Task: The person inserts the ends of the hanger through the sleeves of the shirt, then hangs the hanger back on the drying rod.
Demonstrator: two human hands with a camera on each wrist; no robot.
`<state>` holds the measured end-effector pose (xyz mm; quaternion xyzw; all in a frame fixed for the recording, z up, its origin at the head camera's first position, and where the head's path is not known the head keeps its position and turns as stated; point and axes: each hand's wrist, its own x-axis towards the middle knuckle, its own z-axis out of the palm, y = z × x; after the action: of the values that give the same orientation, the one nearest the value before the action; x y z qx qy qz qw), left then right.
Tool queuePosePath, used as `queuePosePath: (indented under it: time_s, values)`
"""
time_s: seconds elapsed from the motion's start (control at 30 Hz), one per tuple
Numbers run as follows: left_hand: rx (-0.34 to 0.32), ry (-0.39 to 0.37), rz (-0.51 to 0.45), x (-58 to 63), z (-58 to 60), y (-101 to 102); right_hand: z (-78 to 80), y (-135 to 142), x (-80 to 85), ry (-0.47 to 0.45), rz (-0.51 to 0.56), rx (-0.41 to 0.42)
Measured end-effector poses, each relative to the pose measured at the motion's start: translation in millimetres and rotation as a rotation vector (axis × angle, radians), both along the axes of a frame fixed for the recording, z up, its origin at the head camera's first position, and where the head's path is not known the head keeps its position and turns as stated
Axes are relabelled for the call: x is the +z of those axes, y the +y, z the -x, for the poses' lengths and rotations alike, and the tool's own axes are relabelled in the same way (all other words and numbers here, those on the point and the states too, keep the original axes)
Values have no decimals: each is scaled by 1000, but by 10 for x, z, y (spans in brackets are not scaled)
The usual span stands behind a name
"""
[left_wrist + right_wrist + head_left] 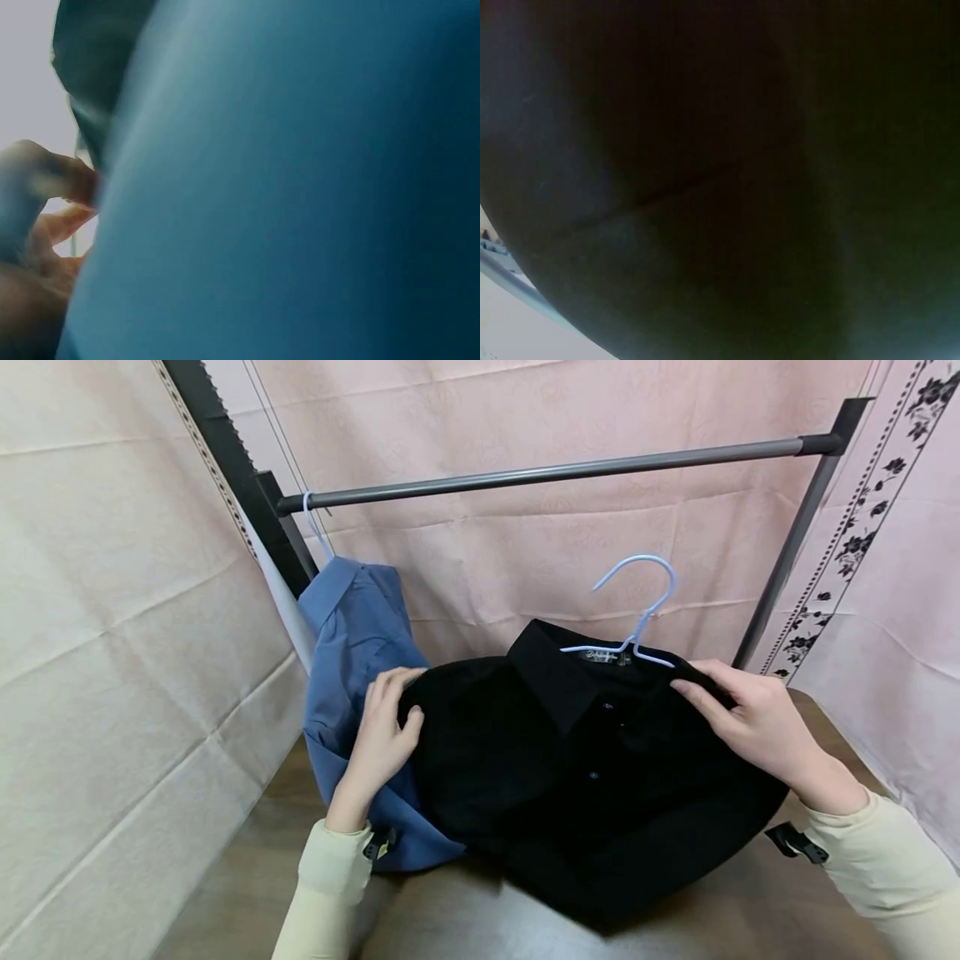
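A black button-up shirt (480, 752) is held up in front, with a light-blue hanger (640, 631) inside its collar and the hook standing free. My left hand (382, 727) holds the shirt's left shoulder end between thumb and fingers. On the other side, my right hand (772, 727) pinches the right shoulder, thumb in front. The hanger's arms are mostly hidden by the cloth. In the left wrist view, blue fabric (262, 187) covers most of the picture beside the left hand's fingers (75, 180). Dark shirt cloth (705, 247) fills the right wrist view.
A grey rail (555, 474) runs across the back between dark uprights. At its left end a blue shirt (360, 627) hangs on a hanger, behind my left hand. Below is a brown wooden table (255, 852). Pale pink cloth (480, 568) hangs behind.
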<state>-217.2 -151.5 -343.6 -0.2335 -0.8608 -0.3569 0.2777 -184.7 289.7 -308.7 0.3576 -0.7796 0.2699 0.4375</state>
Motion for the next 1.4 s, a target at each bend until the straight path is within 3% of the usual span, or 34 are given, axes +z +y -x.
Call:
queuePosePath:
  time_s: [0.2,0.37,0.5,0.63,0.9,1.23,1.4]
  values:
    - [-78,216,-21,341,-155,299,-3,-59,-9,-21,-8,19]
    - [-79,276,95,470,-191,536,-6,-127,-26,-38,-20,44]
    - [-89,280,204,456,-172,682,-23,-171,-46,-41,-32,59]
    - [-112,323,234,399,-148,764,-62,-192,-60,-73,-36,79]
    - [-86,484,177,377,-118,741,-107,-106,-18,-108,-61,70]
    - [-105,513,83,388,-127,603,-168,96,-36,-168,-78,174]
    - [-99,520,41,403,-117,515,-232,194,-24,-161,-105,155]
